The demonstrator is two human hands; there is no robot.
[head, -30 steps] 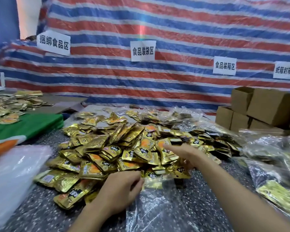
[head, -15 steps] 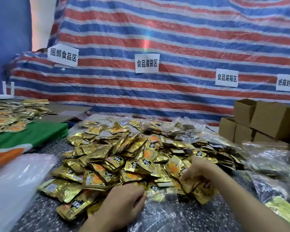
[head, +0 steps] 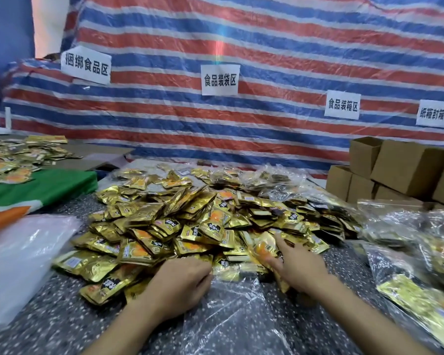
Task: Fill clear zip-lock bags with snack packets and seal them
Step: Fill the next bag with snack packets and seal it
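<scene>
We note the left hand (head: 182, 285) pinching open the mouth of the bag (head: 231, 316) on the near counter (head: 62, 316), beside the pile (head: 190, 221), seemingly so the right hand (head: 296, 269), curled round several packets (head: 264, 249), can feed them in.

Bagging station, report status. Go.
Left hand holds clear zip-lock bag at its mouth. Right hand grips gold snack packets at the opening. Bag unsealed; loose packet pile crowds it.

The left hand (head: 182, 280) and the right hand (head: 301, 269) are both bare. The left forearm (head: 136, 324) and the right forearm (head: 367, 319) are bare too, slim and smooth along the whole length in view. The right hand's fingers (head: 282, 244) look blurred.
</scene>
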